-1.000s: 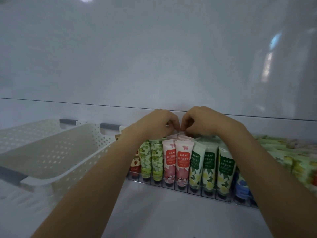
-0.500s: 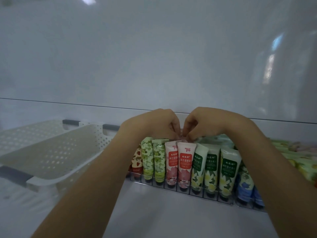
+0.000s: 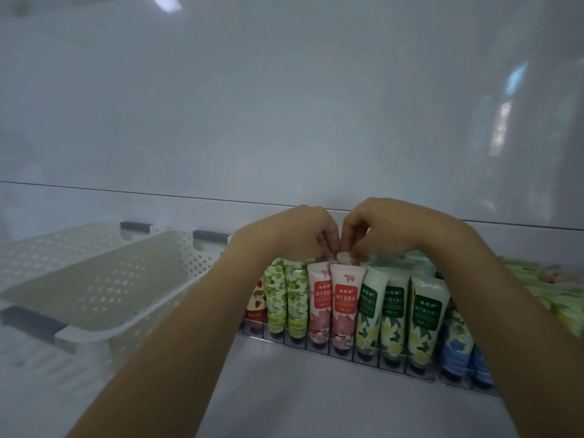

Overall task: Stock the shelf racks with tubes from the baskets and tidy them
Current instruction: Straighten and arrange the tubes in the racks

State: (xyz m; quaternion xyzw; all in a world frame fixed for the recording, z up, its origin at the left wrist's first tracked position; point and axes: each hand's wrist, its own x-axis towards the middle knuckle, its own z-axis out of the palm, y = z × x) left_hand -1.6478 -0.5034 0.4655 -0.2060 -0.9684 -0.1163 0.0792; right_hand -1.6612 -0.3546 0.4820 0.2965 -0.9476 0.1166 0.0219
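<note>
Pinching: the left grip (image 3: pixel 294 237) and right grip (image 3: pixel 390 230) meet fingertip to fingertip above the rack, both narrow, fingers curled down onto the flat crimped top of a rear pink tube (image 3: pixel 345 258)
Left grip: closed on the 9 o'clock corner of that crimp, forearm running down to 7 o'clock
Right grip: closed on the 3 o'clock side of the same crimp, forearm running down to 5 o'clock
Rear pink tube: upright in the rack, just behind the front row; only its pale top shows, the rest is hidden
Front pink tubes (image 3: pixel 332 306): two, side by side and touching, caps down, at 6 o'clock of the grips
Green-label tubes (image 3: pixel 392 314): three with yellow-white flowers, upright, just at 3 o'clock of the pink pair
Lime tubes (image 3: pixel 286 297): two, upright, just at 9 o'clock of the pink pair
Strawberry tube (image 3: pixel 256 306): at the 9 o'clock end of the row, partly behind the left forearm
Blue tubes (image 3: pixel 456 349): at the 3 o'clock end, partly covered by the right forearm
Rack (image 3: pixel 316 344): clear, with dividers, standing on the white shelf (image 3: pixel 284 396)
Loose tubes (image 3: pixel 556 289): a green and yellow heap at 3 o'clock, blurred
Baskets: a white perforated basket (image 3: pixel 104 289) at 9 o'clock of the rack, tilted, with a second basket (image 3: pixel 47 248) behind it at 10 o'clock
</note>
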